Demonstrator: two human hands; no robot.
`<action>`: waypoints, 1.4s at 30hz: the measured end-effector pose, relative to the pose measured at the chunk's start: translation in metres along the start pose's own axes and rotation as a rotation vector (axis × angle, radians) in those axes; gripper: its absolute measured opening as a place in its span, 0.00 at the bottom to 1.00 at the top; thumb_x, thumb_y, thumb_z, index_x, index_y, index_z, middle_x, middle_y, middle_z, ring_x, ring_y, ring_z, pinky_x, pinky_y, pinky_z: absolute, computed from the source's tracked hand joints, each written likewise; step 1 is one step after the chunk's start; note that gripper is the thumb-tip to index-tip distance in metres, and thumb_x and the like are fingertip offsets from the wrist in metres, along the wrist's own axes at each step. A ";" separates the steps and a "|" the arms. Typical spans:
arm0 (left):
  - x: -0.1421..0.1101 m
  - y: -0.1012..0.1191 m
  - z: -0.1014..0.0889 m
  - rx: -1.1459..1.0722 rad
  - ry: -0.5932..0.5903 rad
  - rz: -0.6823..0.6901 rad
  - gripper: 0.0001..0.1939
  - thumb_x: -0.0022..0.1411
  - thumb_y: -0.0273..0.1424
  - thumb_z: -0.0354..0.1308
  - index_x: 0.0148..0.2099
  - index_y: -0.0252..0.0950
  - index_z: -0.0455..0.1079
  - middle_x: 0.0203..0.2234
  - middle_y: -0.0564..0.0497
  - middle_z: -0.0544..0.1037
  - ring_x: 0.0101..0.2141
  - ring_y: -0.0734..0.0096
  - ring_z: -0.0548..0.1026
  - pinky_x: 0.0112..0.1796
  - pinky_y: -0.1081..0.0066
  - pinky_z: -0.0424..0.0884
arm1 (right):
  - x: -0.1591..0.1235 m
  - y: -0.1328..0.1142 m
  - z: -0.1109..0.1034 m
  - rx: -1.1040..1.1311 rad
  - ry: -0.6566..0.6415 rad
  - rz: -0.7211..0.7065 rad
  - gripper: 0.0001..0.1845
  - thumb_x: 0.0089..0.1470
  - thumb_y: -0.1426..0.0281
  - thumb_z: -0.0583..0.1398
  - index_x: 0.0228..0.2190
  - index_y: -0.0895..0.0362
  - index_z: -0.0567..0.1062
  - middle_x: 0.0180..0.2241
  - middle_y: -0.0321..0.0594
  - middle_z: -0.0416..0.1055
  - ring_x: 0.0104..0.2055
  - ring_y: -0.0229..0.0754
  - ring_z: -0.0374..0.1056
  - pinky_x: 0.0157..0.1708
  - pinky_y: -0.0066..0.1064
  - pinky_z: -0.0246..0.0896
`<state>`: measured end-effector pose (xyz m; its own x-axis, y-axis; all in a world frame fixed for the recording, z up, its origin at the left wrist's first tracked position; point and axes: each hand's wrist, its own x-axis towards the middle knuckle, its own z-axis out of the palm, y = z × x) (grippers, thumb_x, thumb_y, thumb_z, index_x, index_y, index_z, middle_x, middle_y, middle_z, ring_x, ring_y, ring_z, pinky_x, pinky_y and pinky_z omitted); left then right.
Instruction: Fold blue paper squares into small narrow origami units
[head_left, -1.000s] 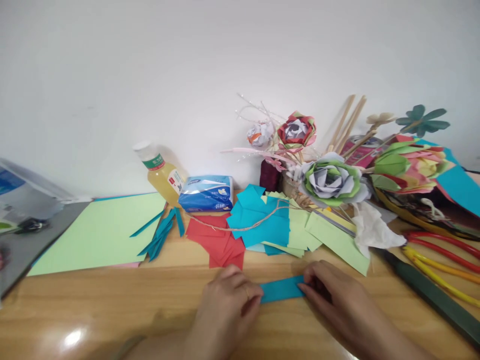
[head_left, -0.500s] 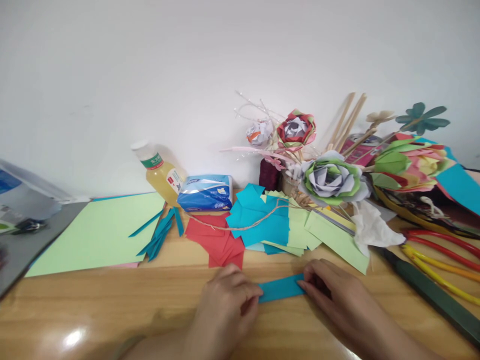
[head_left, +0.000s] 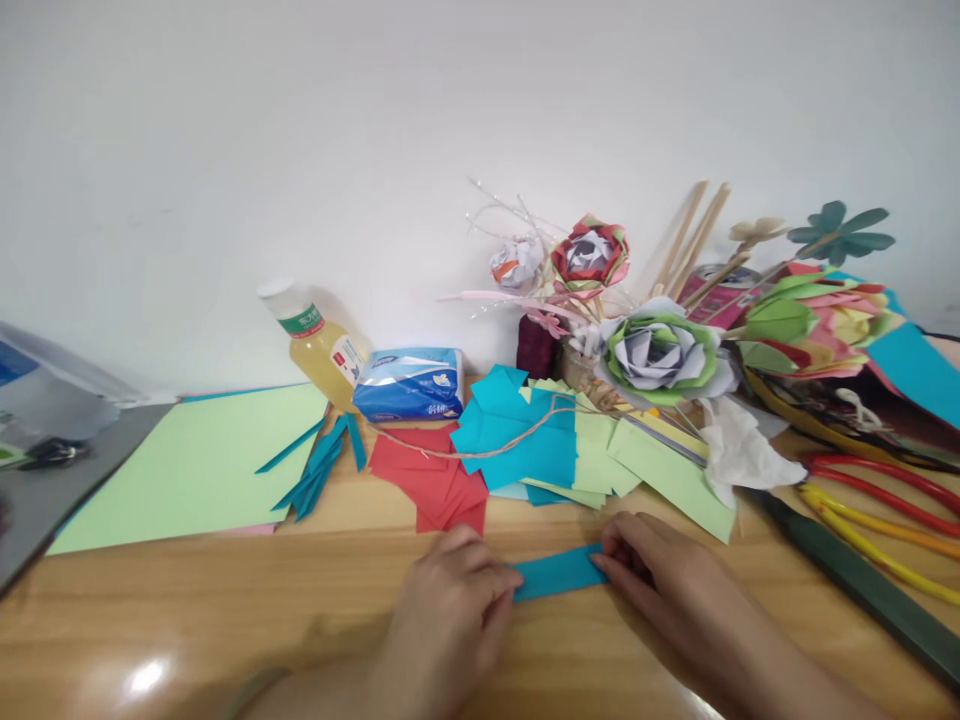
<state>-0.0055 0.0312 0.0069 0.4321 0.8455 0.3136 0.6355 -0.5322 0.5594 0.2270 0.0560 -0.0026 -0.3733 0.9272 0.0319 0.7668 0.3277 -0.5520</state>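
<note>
A folded teal paper strip point(head_left: 559, 573) lies flat on the wooden table point(head_left: 225, 610) near its front edge. My left hand point(head_left: 450, 610) rests on the strip's left end, fingers curled and pressed down on it. My right hand point(head_left: 660, 580) presses the strip's right end with its fingertips together. Just behind the hands lie red paper squares point(head_left: 435, 480), teal squares point(head_left: 517, 435) and light green squares point(head_left: 645, 470), with a length of twine point(head_left: 480, 455) across them.
A large light green sheet point(head_left: 202, 465) and teal offcuts point(head_left: 319, 470) lie at left. A drink bottle point(head_left: 315, 345) and tissue pack point(head_left: 409, 385) stand by the wall. Paper flowers point(head_left: 660, 350) crowd the back right; red and yellow-handled tools point(head_left: 877, 510) and a dark green bar point(head_left: 862, 585) lie right.
Both hands and the strip stay almost still; the whole view has shifted very slightly, with the strip a touch higher in the picture.
</note>
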 end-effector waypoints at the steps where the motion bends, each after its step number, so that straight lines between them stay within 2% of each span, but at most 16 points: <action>1: 0.000 0.000 0.000 0.004 0.001 0.004 0.13 0.59 0.21 0.49 0.34 0.36 0.75 0.23 0.49 0.75 0.28 0.66 0.69 0.28 0.70 0.67 | 0.000 0.000 0.000 0.006 0.001 -0.001 0.07 0.55 0.68 0.53 0.26 0.53 0.65 0.25 0.36 0.69 0.25 0.39 0.65 0.23 0.30 0.56; 10: -0.002 -0.001 0.002 0.033 0.032 0.061 0.12 0.58 0.21 0.50 0.34 0.35 0.74 0.23 0.49 0.74 0.28 0.65 0.69 0.27 0.70 0.68 | -0.003 0.006 0.007 -0.010 0.038 0.040 0.04 0.53 0.69 0.54 0.27 0.53 0.63 0.22 0.33 0.65 0.22 0.37 0.61 0.22 0.28 0.55; 16: -0.001 0.002 0.000 0.074 0.050 0.085 0.12 0.57 0.20 0.49 0.34 0.35 0.74 0.22 0.48 0.73 0.28 0.66 0.69 0.27 0.71 0.68 | -0.004 0.002 0.006 -0.046 0.050 0.003 0.03 0.53 0.71 0.52 0.28 0.53 0.62 0.23 0.35 0.65 0.23 0.38 0.62 0.22 0.29 0.55; 20: -0.003 0.005 -0.001 0.221 0.045 0.142 0.14 0.53 0.21 0.48 0.36 0.35 0.73 0.23 0.48 0.72 0.27 0.64 0.70 0.23 0.72 0.67 | -0.004 -0.001 0.004 -0.061 0.041 -0.053 0.05 0.55 0.72 0.50 0.28 0.53 0.63 0.25 0.36 0.66 0.25 0.39 0.63 0.24 0.30 0.56; 24: -0.010 0.003 0.001 0.413 0.044 0.265 0.15 0.50 0.23 0.49 0.40 0.31 0.72 0.22 0.48 0.73 0.25 0.63 0.71 0.20 0.72 0.67 | -0.005 -0.002 0.002 -0.041 0.030 -0.086 0.07 0.56 0.73 0.49 0.27 0.54 0.63 0.27 0.37 0.67 0.28 0.40 0.64 0.26 0.31 0.57; 29: -0.016 0.000 0.009 0.583 0.134 0.392 0.17 0.52 0.20 0.46 0.42 0.27 0.70 0.18 0.52 0.71 0.19 0.68 0.69 0.16 0.73 0.64 | -0.005 -0.002 0.001 -0.029 0.006 -0.100 0.09 0.59 0.71 0.48 0.28 0.54 0.64 0.28 0.38 0.66 0.29 0.40 0.64 0.28 0.32 0.58; 34: -0.017 0.003 0.010 0.707 0.148 0.465 0.16 0.51 0.18 0.46 0.41 0.24 0.69 0.17 0.51 0.71 0.19 0.69 0.68 0.17 0.73 0.63 | -0.005 -0.003 0.000 -0.040 -0.006 -0.102 0.09 0.59 0.72 0.46 0.30 0.54 0.63 0.29 0.38 0.66 0.31 0.41 0.64 0.29 0.33 0.59; 39: -0.017 0.001 0.011 0.717 0.143 0.467 0.15 0.52 0.19 0.47 0.41 0.24 0.70 0.18 0.51 0.70 0.20 0.69 0.67 0.18 0.72 0.60 | -0.002 -0.001 -0.009 -0.162 0.014 -0.137 0.07 0.58 0.70 0.48 0.30 0.55 0.64 0.31 0.41 0.65 0.33 0.44 0.64 0.31 0.37 0.60; 42: -0.018 -0.001 0.013 0.729 0.080 0.465 0.12 0.57 0.23 0.48 0.39 0.28 0.72 0.23 0.49 0.72 0.28 0.68 0.69 0.26 0.72 0.64 | -0.001 0.001 -0.013 -0.226 0.035 -0.129 0.06 0.57 0.70 0.50 0.29 0.55 0.64 0.29 0.40 0.65 0.31 0.43 0.64 0.29 0.37 0.61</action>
<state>-0.0055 0.0164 -0.0094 0.7210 0.5211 0.4568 0.6687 -0.6960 -0.2614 0.2343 0.0579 0.0076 -0.4606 0.8794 0.1208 0.8127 0.4725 -0.3411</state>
